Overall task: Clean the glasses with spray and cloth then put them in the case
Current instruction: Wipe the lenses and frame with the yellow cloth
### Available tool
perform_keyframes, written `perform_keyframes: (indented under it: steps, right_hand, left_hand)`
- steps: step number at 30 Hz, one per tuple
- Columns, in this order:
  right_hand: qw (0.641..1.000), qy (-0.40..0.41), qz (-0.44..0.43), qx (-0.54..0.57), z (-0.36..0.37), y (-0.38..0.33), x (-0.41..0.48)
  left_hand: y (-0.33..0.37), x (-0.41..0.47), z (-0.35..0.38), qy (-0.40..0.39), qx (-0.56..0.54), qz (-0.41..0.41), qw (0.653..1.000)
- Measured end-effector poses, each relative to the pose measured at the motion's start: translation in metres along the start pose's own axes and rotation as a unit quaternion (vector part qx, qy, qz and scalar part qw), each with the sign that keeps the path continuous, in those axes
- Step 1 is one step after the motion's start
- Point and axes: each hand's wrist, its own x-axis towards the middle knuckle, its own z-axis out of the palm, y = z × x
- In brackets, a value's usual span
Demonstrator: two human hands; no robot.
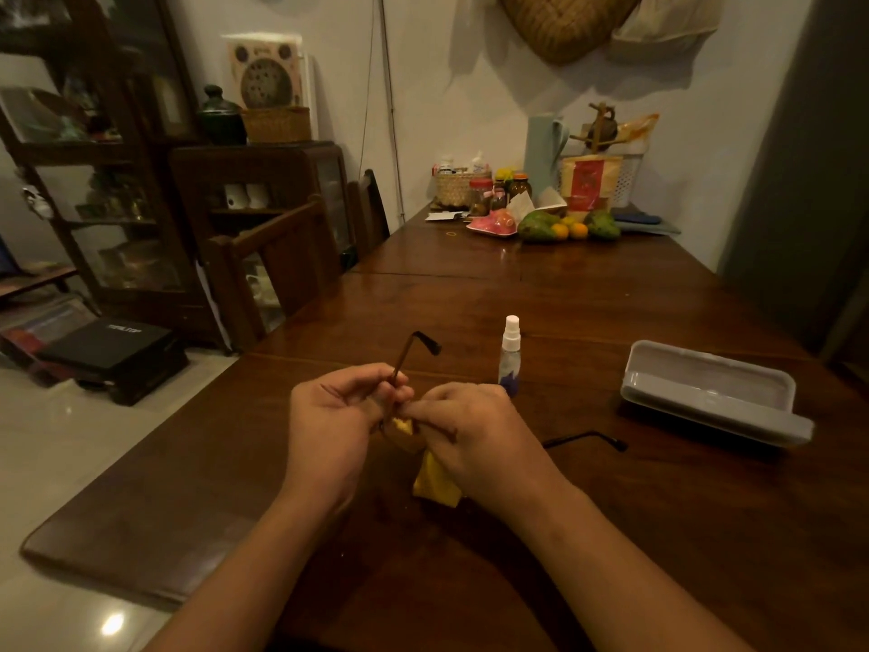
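Note:
I hold the glasses (408,357) above the dark wooden table (564,294). My left hand (336,416) grips the frame near one temple arm, which sticks up and away. My right hand (475,432) pinches the yellow cloth (435,480) against a lens; the cloth hangs below the hand. The other temple arm (588,440) points right, low over the table. A small clear spray bottle (510,352) with a white cap stands just beyond my right hand. The grey case (710,392) lies open at the right.
Fruit (566,226), jars, a woven basket (454,188) and packets crowd the table's far end. Wooden chairs (282,265) stand along the left side, with a cabinet (254,190) and a black box (117,350) on the floor beyond.

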Motion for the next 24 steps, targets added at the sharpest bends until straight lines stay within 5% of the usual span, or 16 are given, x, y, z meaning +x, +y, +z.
perform_keyframes:
  steps: [14,18,24]
  right_hand:
    - [0.996,-0.058,0.002,-0.061,-0.009,-0.004,-0.003]
    - [0.998,-0.018,0.055,-0.033,-0.012,-0.001,-0.001]
    - [0.997,0.003,0.017,-0.075,-0.003,-0.013,-0.001]
  left_hand:
    - [-0.002,0.004,-0.004,0.037,-0.016,0.006,0.999]
    - [-0.003,0.005,-0.005,0.028,-0.01,0.011,1.0]
    - [-0.001,-0.001,0.0,0.008,-0.019,-0.005,1.0]
